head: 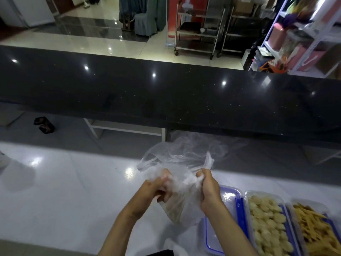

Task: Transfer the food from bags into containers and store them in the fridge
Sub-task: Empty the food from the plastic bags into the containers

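Meanwhile both hands, left hand (pixel 156 189) and right hand (pixel 209 191), clench a clear bag (pixel 182 183) above the white counter (pixel 64 191); right of it sit an empty container (pixel 214 235), dumplings (pixel 267 220), and fries (pixel 313 230).

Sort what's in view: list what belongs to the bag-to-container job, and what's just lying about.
Job: clear plastic bag held by left hand and right hand; empty blue-clipped container; container of pale pieces; container of yellow sticks.
Lying about: dark box; steel trolley.

White glossy bench (pixel 64 191) before me. On it at my right, side by side: empty blue-clipped container (pixel 221 228), container of pale pieces (pixel 265 218), container of yellow sticks (pixel 313 230).
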`<state>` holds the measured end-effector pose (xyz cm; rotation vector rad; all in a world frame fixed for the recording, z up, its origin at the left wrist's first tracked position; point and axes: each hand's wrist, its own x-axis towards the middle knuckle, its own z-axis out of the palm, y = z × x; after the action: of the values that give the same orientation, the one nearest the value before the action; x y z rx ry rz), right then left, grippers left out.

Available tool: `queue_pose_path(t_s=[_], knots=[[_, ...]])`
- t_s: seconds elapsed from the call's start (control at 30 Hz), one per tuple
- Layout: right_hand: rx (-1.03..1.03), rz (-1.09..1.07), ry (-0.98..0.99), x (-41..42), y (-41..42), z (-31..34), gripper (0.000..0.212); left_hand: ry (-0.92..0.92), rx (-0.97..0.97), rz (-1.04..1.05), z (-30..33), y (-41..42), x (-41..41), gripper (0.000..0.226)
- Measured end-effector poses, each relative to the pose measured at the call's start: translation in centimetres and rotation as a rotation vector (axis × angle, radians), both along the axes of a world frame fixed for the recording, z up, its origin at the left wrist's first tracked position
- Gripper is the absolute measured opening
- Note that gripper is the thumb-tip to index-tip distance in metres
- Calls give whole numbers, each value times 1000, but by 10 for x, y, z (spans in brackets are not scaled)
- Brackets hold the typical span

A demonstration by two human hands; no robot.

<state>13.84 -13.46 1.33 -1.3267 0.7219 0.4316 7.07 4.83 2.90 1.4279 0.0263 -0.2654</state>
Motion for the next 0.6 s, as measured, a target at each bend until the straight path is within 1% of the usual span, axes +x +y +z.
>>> queue_pose_path(t_s=[0.03,0.07,0.1,0.17,0.2,0.23,0.3,0.33,0.37,0.4,0.47,0.5,0.53,0.6], knots=[[-11,22,-17,0,-2,1,29,18,66,37,1,1,0,63],[-24,54,-48,1,-4,1,32,18,152,84,2,2,1,67],[-50,97,-89,1,-5,2,36,-12,224,135,2,3,3,62],[-123,211,-197,0,-3,4,43,-126,267,185,3,2,11,45],[-169,271,-248,-1,-1,5,45,-173,246,159,5,2,14,46],[-222,325,-295,-1,1,6,46,-190,194,116,6,2,16,53],[-314,400,-381,2,4,5,50,-126,2,74,13,0,18,73],[-339,431,-412,4,5,4,53,-92,-50,66,16,-1,17,77],[-357,462,-439,5,6,3,57,-84,-8,63,17,-3,18,70],[-368,483,-469,7,7,4,59,-100,111,64,19,-6,19,54],[-353,495,-503,10,11,10,52,-166,400,23,15,-11,22,18],[-345,487,-511,13,13,13,47,-198,497,-28,14,-13,22,19],[-348,465,-518,15,13,14,43,-220,554,-69,11,-14,23,29],[-349,427,-523,18,12,12,36,-248,610,-130,7,-15,23,41]])
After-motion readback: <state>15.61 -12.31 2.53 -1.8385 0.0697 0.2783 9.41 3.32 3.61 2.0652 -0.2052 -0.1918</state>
